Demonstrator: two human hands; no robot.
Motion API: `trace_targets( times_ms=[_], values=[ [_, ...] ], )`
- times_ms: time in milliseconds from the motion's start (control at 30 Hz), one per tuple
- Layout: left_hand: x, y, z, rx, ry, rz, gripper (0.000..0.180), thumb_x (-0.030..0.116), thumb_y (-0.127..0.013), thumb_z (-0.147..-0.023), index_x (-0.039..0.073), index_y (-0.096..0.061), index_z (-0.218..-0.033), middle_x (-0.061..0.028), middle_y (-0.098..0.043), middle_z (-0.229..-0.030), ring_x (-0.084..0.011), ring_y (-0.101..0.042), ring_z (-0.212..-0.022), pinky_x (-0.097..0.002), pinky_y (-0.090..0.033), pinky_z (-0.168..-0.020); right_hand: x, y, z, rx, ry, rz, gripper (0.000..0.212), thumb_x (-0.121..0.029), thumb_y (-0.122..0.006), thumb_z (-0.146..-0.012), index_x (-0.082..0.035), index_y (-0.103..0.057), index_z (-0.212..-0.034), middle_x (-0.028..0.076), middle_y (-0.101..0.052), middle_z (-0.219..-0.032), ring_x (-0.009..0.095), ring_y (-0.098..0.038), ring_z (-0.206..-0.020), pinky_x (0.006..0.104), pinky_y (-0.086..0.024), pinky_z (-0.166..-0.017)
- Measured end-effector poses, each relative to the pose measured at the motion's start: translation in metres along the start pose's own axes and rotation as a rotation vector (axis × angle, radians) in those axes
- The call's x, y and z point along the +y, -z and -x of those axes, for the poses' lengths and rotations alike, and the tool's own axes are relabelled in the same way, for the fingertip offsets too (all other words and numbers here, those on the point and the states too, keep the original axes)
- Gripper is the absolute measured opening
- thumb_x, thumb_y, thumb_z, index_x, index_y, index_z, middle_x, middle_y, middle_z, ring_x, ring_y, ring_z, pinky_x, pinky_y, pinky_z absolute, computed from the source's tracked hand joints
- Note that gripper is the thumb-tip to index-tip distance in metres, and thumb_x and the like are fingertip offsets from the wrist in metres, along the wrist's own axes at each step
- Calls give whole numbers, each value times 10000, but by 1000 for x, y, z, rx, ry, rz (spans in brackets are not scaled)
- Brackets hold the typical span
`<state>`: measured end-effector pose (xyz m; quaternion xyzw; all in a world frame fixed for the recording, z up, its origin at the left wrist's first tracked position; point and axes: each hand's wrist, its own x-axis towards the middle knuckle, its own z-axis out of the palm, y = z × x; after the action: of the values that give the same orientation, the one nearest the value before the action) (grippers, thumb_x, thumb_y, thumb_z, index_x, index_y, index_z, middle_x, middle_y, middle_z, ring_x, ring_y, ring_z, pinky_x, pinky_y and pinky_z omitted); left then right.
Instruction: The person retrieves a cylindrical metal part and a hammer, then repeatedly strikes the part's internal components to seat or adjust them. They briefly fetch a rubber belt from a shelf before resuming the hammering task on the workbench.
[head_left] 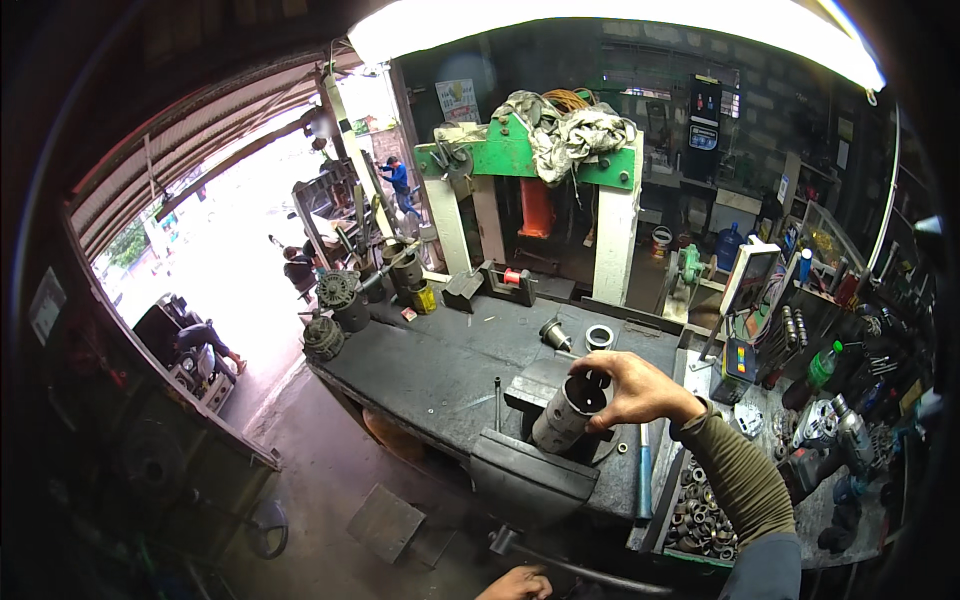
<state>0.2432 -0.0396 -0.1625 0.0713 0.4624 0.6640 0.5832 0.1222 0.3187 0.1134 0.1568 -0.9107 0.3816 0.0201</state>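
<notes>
A hollow metal cylinder (562,424) with holes in its wall stands tilted in the bench vise (535,470), its open end up. My right hand (640,388) grips the rim of that cylinder, thumb on the near side and fingers over the far side. At the lower edge, my left hand (518,583) shows only in part, fingers curled; whatever they hold, if anything, is hidden. Close to it is a metal bar (590,573) below the vise. A blue-handled tool (645,475) lies right of the vise. Behind the cylinder are a metal ring (599,337) and a small cylindrical part (553,334).
The dark workbench (430,350) carries alternators (338,290) at its far left. A tray of small metal rings and nuts (703,510) and a cordless drill (815,465) lie at right. A green-and-white press frame (618,235) rises behind. People are outside at left.
</notes>
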Motion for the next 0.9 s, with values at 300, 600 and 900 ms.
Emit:
trace_targets(
  times_ms=[300, 600, 900],
  values=[
    [8, 59, -1, 614, -200, -514, 797, -87, -494, -788, 129, -546, -1553, -57, -676, -770, -141, -621, -629, -345, -560, -572, -6, -5, -9, -39, 70, 95, 743, -254, -891, -631, -16, -654, -1293, 151, -655, -1189, 335, -650, -1157, 424, -524, -1005],
    [48, 22, 64, 194, -480, 240, 946, -129, -505, -838, 166, -241, -1697, -104, -632, -824, -158, -592, -566, -313, -579, -577, -8, -36, -25, -82, 289, 460, 747, -261, -908, -576, -108, -702, -1278, 113, -606, -1305, 318, -577, -1239, 450, -469, -997],
    [-44, 9, -33, 366, -127, -53, 534, 36, -763, -954, 65, -597, -1461, -73, -723, -1130, -167, -710, -958, -349, -631, -745, 13, -67, -32, -158, 379, 650, 575, -256, -868, -541, -164, -771, -1100, 131, -508, -1534, 348, -461, -1421, 486, -406, -1122]
  ],
)
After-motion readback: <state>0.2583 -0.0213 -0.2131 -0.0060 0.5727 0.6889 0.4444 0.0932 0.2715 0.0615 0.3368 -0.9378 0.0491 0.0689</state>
